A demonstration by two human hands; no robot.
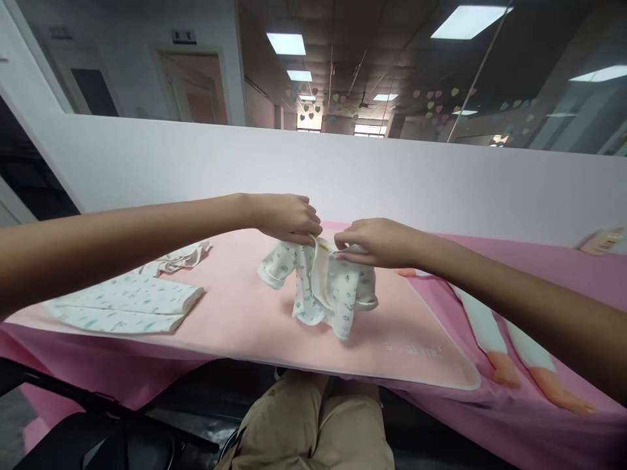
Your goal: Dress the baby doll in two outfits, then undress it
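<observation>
A small white baby jacket [343,287] with a green print hangs from both hands over the pink mat [235,320]. Its front is open and its sleeves spread to either side. My left hand [289,217] pinches the jacket near the collar on the left. On the other side, my right hand [367,240] has its thumb and fingers closed on the shoulder edge. The jacket's lower hem hangs close to the mat; whether it touches cannot be made out.
Folded printed baby clothing [122,303] lies on the mat's left part, with a crumpled light garment [181,258] behind it. Right of the mat, a doll's legs in white trousers [482,320] rest on the pink tablecloth [539,261]. A black chair [98,437] stands at lower left.
</observation>
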